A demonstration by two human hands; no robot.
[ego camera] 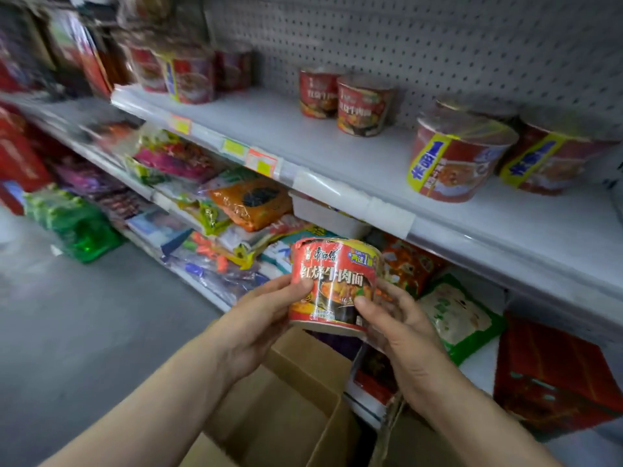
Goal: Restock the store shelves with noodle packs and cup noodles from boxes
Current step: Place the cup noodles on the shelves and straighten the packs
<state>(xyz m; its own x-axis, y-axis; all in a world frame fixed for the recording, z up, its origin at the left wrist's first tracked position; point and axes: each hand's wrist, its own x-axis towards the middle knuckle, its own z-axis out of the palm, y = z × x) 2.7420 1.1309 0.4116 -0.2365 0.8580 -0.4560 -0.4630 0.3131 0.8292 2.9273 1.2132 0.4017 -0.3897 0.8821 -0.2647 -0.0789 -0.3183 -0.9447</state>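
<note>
A red cup noodle (332, 281) is held upright between both hands, above an open cardboard box (286, 406). My left hand (266, 318) grips its left side with the thumb across the label. My right hand (397, 321) grips its right side, thumb on the front. On the upper white shelf (337, 153) stand two red cup noodles (347, 96) at the back middle. Larger red bowls with yellow bands (455, 160) sit at the shelf's right, and more cups (188, 75) at the left.
The shelf below holds mixed noodle packs (249, 200) and green-edged packs (462, 318). A red carton (556, 375) lies at the lower right. Green packs (74, 220) sit on the grey floor at the left. A pegboard wall (438, 38) backs the shelves.
</note>
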